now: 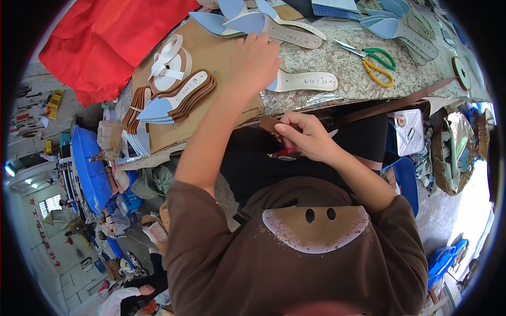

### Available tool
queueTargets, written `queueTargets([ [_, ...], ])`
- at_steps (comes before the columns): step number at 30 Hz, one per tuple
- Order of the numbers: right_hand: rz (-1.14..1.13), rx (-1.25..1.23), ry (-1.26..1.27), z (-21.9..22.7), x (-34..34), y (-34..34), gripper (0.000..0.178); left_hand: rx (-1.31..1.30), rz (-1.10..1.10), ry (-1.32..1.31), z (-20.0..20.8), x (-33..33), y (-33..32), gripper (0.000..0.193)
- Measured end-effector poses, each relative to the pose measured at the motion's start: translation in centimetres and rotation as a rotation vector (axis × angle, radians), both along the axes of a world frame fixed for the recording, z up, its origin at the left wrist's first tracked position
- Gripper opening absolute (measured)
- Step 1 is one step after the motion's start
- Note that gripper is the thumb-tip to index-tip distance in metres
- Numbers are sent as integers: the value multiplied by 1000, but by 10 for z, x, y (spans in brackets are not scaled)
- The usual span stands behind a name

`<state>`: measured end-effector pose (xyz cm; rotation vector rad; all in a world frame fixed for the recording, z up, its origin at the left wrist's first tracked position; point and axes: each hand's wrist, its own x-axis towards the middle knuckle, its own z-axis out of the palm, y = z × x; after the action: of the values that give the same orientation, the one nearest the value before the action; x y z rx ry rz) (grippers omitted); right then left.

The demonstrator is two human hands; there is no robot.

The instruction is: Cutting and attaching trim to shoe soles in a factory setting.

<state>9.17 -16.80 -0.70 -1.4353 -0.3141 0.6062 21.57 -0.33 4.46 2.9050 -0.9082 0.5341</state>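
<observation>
My left hand (256, 60) is stretched out over the table, its bent fingers closed at the near edge of a blue-and-white shoe insole (287, 32); the thumb is hidden. Below that hand lies another insole (308, 81), its blue end partly covered. Close to my body, at the table's front edge, my right hand (308, 136) pinches the end of a brown strip (269, 125) between thumb and fingers. A thin pointed tip sticks out beside this hand; what it belongs to is hidden. Something red (287, 153) shows under the fingers.
Brown-edged insoles (182, 97) are stacked on cardboard (224, 55), beside a white tape roll (169, 71). Scissors (377, 62) lie to the right. A brown strip (400, 102) runs from a reel (461, 73). Red cloth (108, 45) covers the far left; more insoles (390, 26) lie far right.
</observation>
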Motion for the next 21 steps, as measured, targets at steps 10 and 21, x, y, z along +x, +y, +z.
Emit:
queueTargets([
  [10, -148, -162, -261, 60, 78, -46, 21, -296, 386, 126, -32, -45, 0, 19],
  [21, 222, -244, -416, 25, 170, -31, 14, -474, 286, 108, -52, -48, -15, 40],
])
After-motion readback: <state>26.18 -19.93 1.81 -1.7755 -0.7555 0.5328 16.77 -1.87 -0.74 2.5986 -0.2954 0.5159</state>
